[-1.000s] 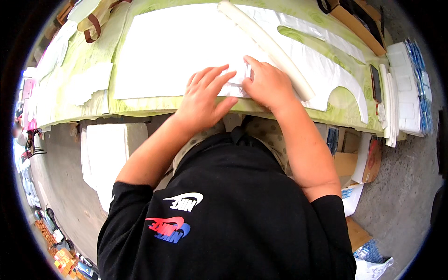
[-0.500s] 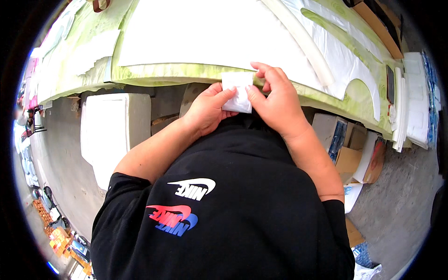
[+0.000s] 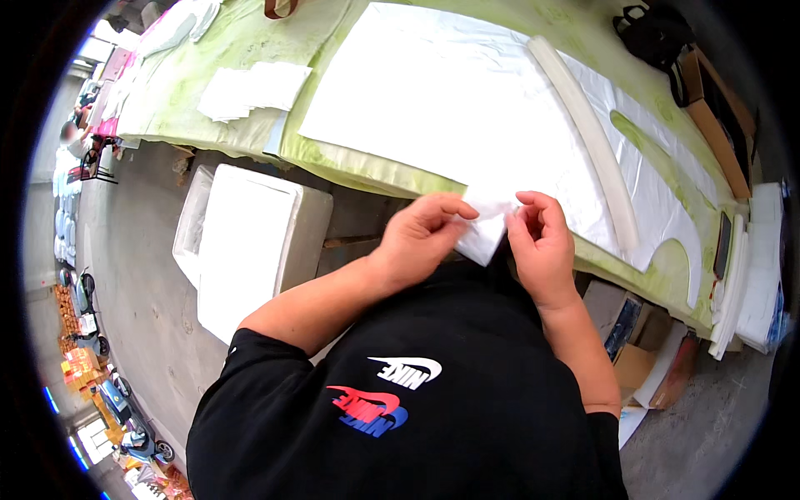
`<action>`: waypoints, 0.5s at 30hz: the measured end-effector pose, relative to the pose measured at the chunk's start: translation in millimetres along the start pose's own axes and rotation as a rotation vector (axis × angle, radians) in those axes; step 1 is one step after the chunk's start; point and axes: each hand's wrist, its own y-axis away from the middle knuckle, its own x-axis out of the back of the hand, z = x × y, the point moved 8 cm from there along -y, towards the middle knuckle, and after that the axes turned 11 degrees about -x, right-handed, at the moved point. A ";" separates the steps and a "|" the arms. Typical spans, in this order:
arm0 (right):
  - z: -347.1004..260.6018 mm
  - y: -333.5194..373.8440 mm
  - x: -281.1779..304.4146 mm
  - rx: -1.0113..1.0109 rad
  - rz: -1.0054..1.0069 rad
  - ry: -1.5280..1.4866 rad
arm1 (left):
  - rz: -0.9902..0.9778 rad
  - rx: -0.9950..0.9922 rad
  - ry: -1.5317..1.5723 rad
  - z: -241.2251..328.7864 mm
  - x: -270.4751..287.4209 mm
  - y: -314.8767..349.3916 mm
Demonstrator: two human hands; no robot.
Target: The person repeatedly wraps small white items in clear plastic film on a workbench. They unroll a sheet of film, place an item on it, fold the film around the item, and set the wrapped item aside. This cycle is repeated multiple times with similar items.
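Just in front of my chest, at the table's near edge, I hold a small white square packet (image 3: pixel 482 243) that looks soft and thin, perhaps plastic film. My left hand (image 3: pixel 423 235) pinches its upper left part between thumb and fingers. With bent fingers, my right hand (image 3: pixel 543 243) pinches its upper right corner. The packet hangs tilted, its lower corner pointing toward me. Beyond it lies a large white sheet (image 3: pixel 433 92) on the green-patterned table cover (image 3: pixel 358 171).
A long pale roll (image 3: pixel 583 137) lies across the sheet's right side. Small white sheets (image 3: pixel 254 90) are piled at the table's left. A black bag (image 3: pixel 654 37) and an open cardboard box (image 3: pixel 717 121) are at the far right. A white wrapped block (image 3: pixel 250 242) stands on the floor.
My view has turned, so the table sits further right. My hands have drawn slightly apart, and the packet, upright before, is now tilted and pinched at its upper edge.
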 end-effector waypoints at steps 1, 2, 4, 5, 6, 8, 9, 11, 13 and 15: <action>1.3 -1.5 -1.5 0.009 -0.005 -0.016 | 0.026 -0.129 -0.142 13.4 18.7 -10.2; 4.0 -3.0 -1.9 0.019 -0.012 -0.032 | 0.054 -0.258 -0.285 26.8 37.7 -19.5; 9.5 -5.0 2.1 0.012 -0.005 -0.015 | 0.232 -0.207 -0.472 52.2 96.1 -46.1; 10.7 -6.2 2.6 0.018 -0.003 -0.027 | 0.302 -0.288 -0.565 59.8 132.8 -59.0; 12.0 -6.7 3.1 0.020 0.005 -0.037 | 0.365 -0.369 -0.652 66.0 168.6 -71.6; 10.3 -7.9 2.1 0.048 0.033 0.018 | 0.430 -0.405 -1.040 84.2 219.2 -89.8; 6.3 -6.5 1.2 0.070 0.039 0.061 | 0.438 -0.353 -1.136 83.8 239.6 -95.7; 0.3 -5.0 -0.3 0.136 0.055 0.124 | 0.454 -0.245 -1.326 77.9 266.1 -101.6; -2.8 -5.5 -0.6 0.151 0.047 0.148 | 0.466 -0.199 -1.546 71.2 271.5 -101.5; -3.1 -5.4 0.3 0.137 0.040 0.150 | 0.503 -0.239 -1.670 66.0 262.6 -101.1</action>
